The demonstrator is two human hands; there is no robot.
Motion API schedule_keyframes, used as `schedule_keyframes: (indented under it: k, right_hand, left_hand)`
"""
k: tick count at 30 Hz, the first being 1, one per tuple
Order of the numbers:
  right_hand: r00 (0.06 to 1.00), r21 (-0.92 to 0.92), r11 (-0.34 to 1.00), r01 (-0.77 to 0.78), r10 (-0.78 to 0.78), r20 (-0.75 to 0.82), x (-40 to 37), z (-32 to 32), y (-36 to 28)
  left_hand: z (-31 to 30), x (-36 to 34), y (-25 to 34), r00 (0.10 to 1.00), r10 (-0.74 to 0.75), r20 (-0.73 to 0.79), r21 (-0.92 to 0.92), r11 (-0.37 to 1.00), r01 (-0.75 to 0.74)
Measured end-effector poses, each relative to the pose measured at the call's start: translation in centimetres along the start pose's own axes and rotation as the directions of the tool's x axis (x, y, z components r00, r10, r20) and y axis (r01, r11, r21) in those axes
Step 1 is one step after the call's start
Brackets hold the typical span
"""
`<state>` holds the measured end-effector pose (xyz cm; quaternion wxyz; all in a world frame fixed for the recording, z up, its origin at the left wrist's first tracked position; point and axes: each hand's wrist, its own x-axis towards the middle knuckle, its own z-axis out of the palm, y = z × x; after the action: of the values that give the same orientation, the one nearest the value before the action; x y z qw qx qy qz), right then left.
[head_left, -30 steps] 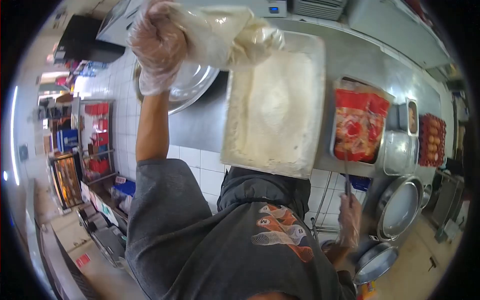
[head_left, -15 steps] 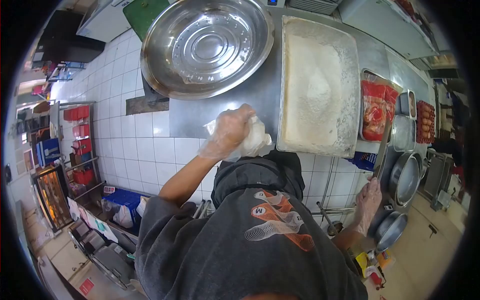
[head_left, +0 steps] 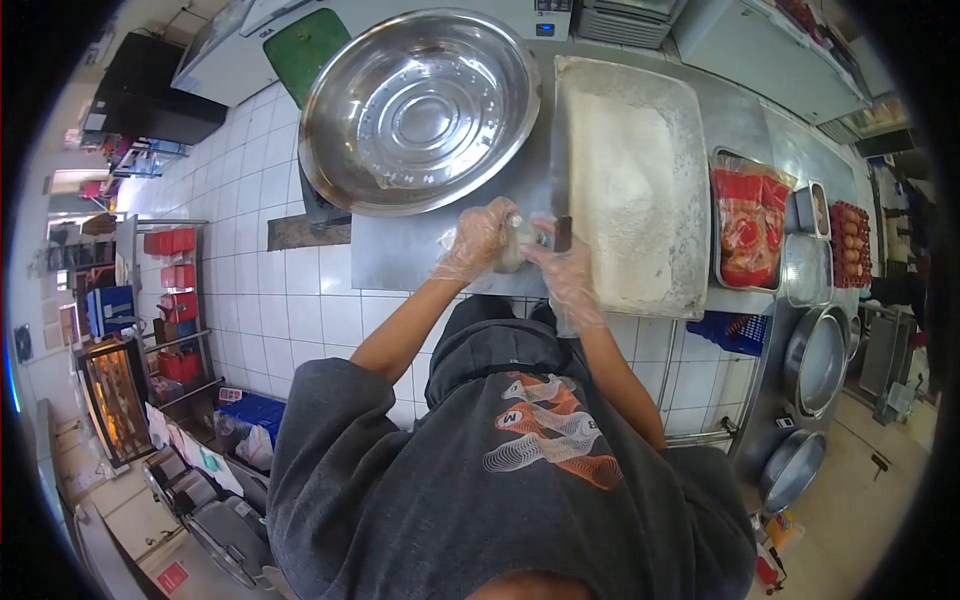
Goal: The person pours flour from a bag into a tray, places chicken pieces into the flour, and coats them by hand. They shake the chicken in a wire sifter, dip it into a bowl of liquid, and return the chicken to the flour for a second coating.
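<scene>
In a clear plastic glove, my left hand (head_left: pixel 482 238) is closed around a crumpled white plastic bag (head_left: pixel 514 252) over the steel table's front edge. My right hand (head_left: pixel 566 270), gloved too, grips a knife (head_left: pixel 562 234) close beside the bag. Its dark brown end sticks up past my fingers, and most of the blade is hidden. A large steel basin (head_left: pixel 425 185) stands just beyond my left hand. To the right of my right hand lies a rectangular tray (head_left: pixel 690 200) of white flour (head_left: pixel 625 170).
Right of the flour tray sit a red-printed package (head_left: pixel 750 225) in a tray, small metal containers (head_left: pixel 808 265) and a carton of eggs (head_left: pixel 850 245). Round metal pans (head_left: pixel 818 360) stand nearer on that side. A green board (head_left: pixel 305 55) is behind the basin.
My right hand has swung in from the far right with the knife and now meets my left hand at the bag. My left hand has shifted slightly right, still gripping the bag.
</scene>
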<state>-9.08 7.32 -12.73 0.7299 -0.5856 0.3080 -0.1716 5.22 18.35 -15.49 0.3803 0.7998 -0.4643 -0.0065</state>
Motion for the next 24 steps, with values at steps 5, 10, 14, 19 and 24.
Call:
schedule_keyframes:
  k: [5,10,14,19,24]
  right_hand:
    - [0.999,-0.106,0.994,-0.028,0.031,0.029,2.8,2.6,2.9]
    - [0.998,-0.222,0.975,-0.03,0.043,0.054,3.2,3.9,2.8]
    - [0.999,-0.333,0.943,-0.029,0.02,-0.031,2.9,4.5,3.1]
    - [0.984,-0.217,0.97,-0.107,0.072,-0.163,2.8,4.8,4.9]
    - [0.982,-0.176,0.98,-0.093,0.061,-0.18,1.8,5.1,5.1]
  left_hand:
    - [-0.8,-0.5,-0.2,0.998,-0.049,-0.039,-0.098,0.994,0.045]
    - [-3.7,0.0,0.9,0.988,-0.125,0.089,-0.34,0.929,0.148]
    - [-5.4,-1.1,-1.2,0.963,-0.193,0.187,-0.332,0.91,0.247]
    - [-7.1,-5.4,-5.6,0.998,-0.038,0.042,-0.269,0.962,0.048]
    - [-6.4,-6.0,-6.0,0.995,-0.038,0.087,-0.184,0.981,0.054]
